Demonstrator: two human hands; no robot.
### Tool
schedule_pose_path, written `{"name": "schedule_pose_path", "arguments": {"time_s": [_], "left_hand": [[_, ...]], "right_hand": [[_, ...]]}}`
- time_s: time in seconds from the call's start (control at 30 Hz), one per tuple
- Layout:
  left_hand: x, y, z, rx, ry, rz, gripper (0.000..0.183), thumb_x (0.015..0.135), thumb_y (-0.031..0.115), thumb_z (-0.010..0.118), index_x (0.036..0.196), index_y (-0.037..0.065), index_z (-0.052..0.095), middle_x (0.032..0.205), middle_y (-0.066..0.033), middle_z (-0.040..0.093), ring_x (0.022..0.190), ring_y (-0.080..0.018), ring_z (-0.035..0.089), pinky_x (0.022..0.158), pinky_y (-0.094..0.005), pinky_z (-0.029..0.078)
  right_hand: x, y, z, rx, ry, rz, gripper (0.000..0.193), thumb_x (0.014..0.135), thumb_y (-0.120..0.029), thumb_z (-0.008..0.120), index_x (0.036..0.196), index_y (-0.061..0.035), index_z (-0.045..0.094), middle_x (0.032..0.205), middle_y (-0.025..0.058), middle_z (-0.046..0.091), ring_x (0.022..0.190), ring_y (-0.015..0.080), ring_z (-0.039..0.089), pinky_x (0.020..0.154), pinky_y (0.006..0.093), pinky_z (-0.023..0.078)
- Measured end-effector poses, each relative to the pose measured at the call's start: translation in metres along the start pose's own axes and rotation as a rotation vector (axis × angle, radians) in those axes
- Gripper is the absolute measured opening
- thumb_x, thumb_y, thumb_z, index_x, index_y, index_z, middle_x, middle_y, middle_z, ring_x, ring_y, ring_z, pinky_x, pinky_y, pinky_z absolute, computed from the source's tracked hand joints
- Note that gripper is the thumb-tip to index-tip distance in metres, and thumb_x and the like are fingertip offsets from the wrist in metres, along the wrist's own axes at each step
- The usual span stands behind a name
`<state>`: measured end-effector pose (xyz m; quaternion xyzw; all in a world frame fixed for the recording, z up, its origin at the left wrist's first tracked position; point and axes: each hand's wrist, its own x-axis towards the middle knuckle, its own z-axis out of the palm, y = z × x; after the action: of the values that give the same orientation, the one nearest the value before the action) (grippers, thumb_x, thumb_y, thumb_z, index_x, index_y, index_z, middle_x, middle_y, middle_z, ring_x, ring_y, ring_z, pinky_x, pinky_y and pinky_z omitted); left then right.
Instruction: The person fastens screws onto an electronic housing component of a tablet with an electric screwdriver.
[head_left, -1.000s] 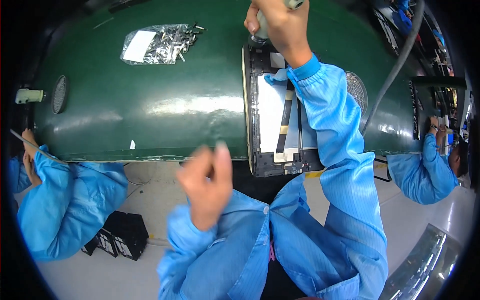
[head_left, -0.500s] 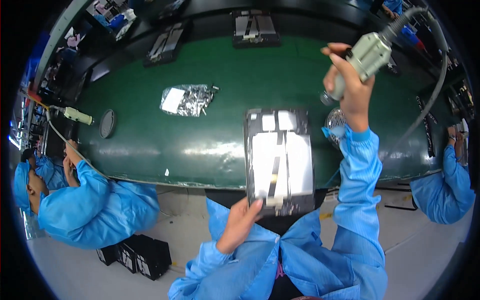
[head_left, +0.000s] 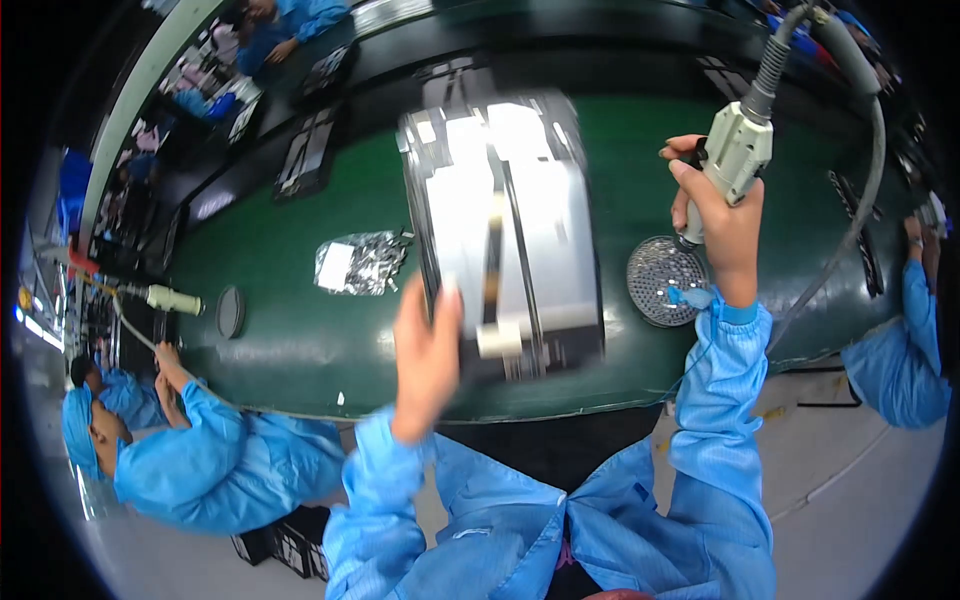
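Observation:
My left hand (head_left: 428,350) grips the near left edge of a flat black device panel (head_left: 555,225) with silver plates and dark strips across it. The panel is raised over the green table and blurred by motion. Wrapped round a pale electric screwdriver (head_left: 740,150), my right hand (head_left: 730,230) points its lower end down at the rim of a round perforated dish (head_left: 650,275). Small shiny pieces fill the dish's holes, and a blue bit of material hangs at its right side. Whether the screwdriver's tip touches the dish, I cannot tell.
A clear bag of small metal parts (head_left: 380,265) lies on the green table (head_left: 290,360). Similar panels (head_left: 305,152) stand along the far edge. A round grey dish (head_left: 230,312) and another screwdriver (head_left: 172,299) are at left, near a co-worker (head_left: 200,450). A cable (head_left: 868,190) hangs at right.
My left hand has lifted the panel up and away from me, over the table. My right hand has brought the screwdriver down to the perforated dish. The view has shifted a little.

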<state>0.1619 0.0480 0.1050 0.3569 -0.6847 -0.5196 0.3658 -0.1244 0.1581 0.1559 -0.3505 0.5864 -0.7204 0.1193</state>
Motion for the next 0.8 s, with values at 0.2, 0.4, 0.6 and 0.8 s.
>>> {"name": "schedule_pose_path", "arguments": {"time_s": [0.2,0.4,0.6,0.8], "left_hand": [[0.264,-0.058,0.115,-0.269,-0.125,0.142,0.040,0.102,0.027,0.059,0.121,-0.009,0.058,0.108,-0.0117,0.066,0.097,-0.0150,0.059,0.088,-0.0315,0.048],[0.407,-0.130,0.130,0.030,-0.059,-0.098,0.052,0.091,0.036,0.069,0.105,-0.013,0.064,0.101,-0.0197,0.069,0.094,-0.0270,0.066,0.080,-0.0388,0.051],[0.371,-0.067,0.138,0.954,0.357,0.586,0.031,0.087,0.038,0.062,0.086,0.011,0.077,0.086,-0.0166,0.073,0.082,-0.0396,0.070,0.072,-0.0507,0.055],[0.447,-0.126,-0.050,1.147,0.269,-0.296,0.105,0.070,0.077,0.073,0.143,0.005,0.050,0.144,-0.0249,0.050,0.132,-0.0387,0.051,0.108,-0.0515,0.041]], "right_hand": [[0.011,0.006,-0.021,0.004,0.108,-0.013,0.017,0.088,-0.006,0.068,0.102,0.0029,0.068,0.077,0.0050,0.067,0.048,0.0078,0.055,0.044,0.0247,0.043],[0.012,0.015,0.002,0.051,0.046,0.005,0.022,0.082,-0.006,0.068,0.102,0.0025,0.068,0.082,0.0048,0.068,0.057,0.0088,0.061,0.046,0.0246,0.048],[0.012,0.022,-0.016,-0.022,0.114,0.014,0.022,0.081,-0.005,0.068,0.101,0.0034,0.068,0.081,0.0055,0.069,0.058,0.0091,0.062,0.046,0.0249,0.049],[0.016,0.024,0.002,-0.001,0.100,-0.070,0.023,0.080,-0.006,0.070,0.101,0.0032,0.068,0.083,0.0060,0.069,0.071,0.0115,0.066,0.061,0.0284,0.053]]}}
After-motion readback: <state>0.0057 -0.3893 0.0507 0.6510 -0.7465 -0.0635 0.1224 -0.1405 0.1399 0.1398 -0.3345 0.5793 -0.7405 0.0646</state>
